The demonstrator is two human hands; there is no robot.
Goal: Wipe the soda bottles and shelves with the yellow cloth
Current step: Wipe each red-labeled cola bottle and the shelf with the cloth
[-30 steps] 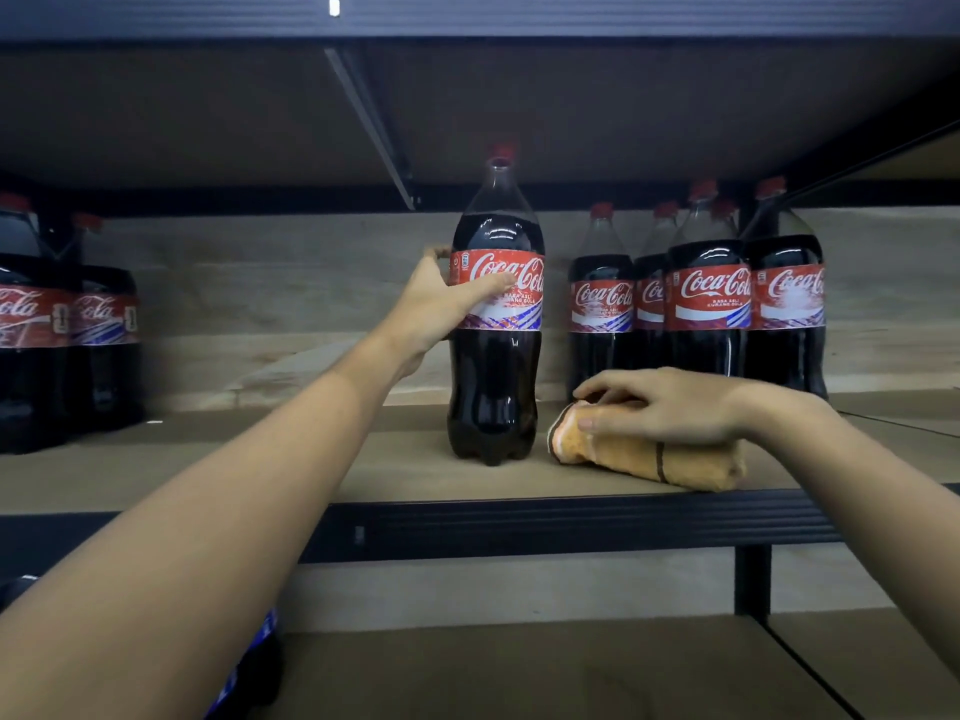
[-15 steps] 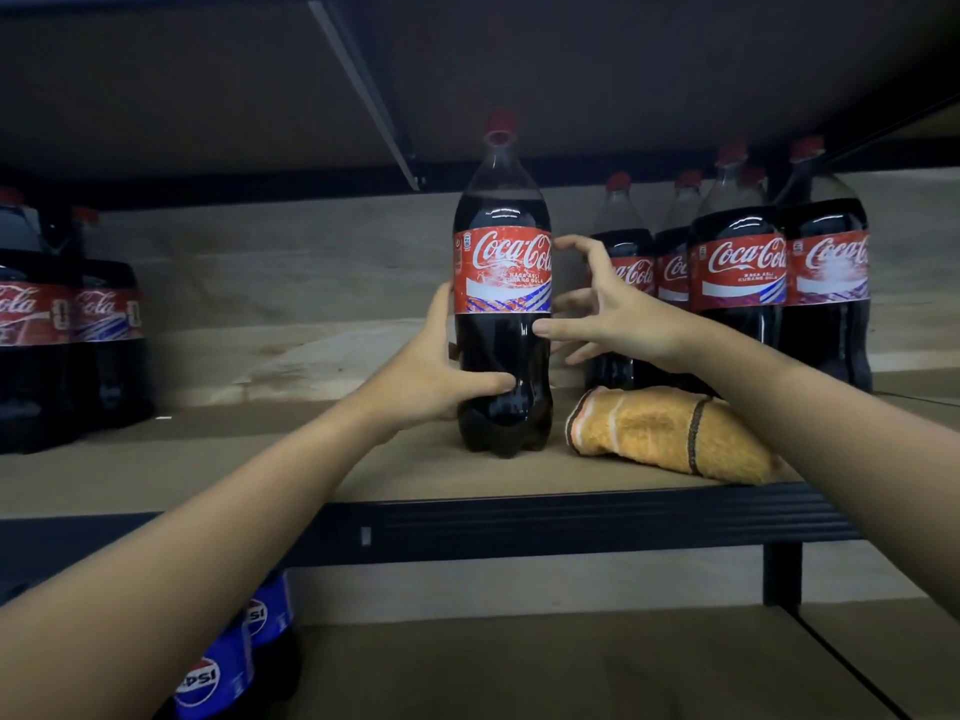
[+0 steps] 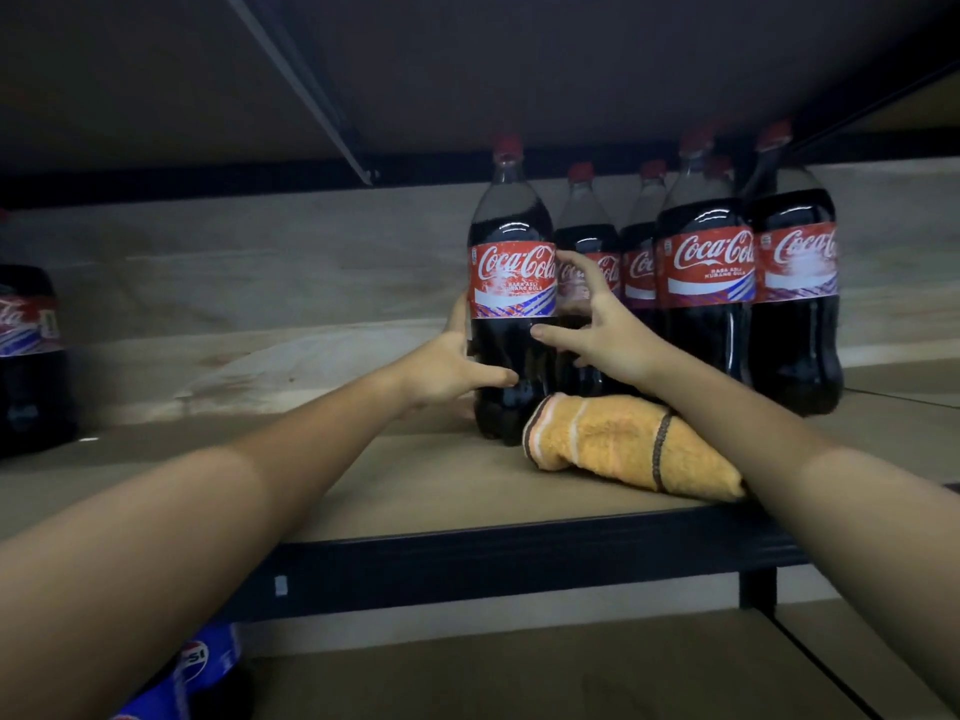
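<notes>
On the middle shelf [image 3: 395, 491], a cola bottle [image 3: 511, 324] with a red label and red cap stands upright, just left of a group of four or five like bottles [image 3: 706, 283] set against the back. The left hand [image 3: 449, 368] grips the bottle's lower body from the left, thumb curled across its front. The right hand [image 3: 605, 332] is at the bottle's right side with fingers spread and bent; the thumb touches the dark body, and whether the fingers truly clasp it cannot be told. A yellow cloth [image 3: 623, 444], bunched and with a dark stripe, lies on the shelf just right of the bottle's base, under the right forearm, with neither hand on it. Far left stands another cola bottle [image 3: 28, 350]. Below, a blue Pepsi bottle [image 3: 200, 662] shows at the lower shelf.
</notes>
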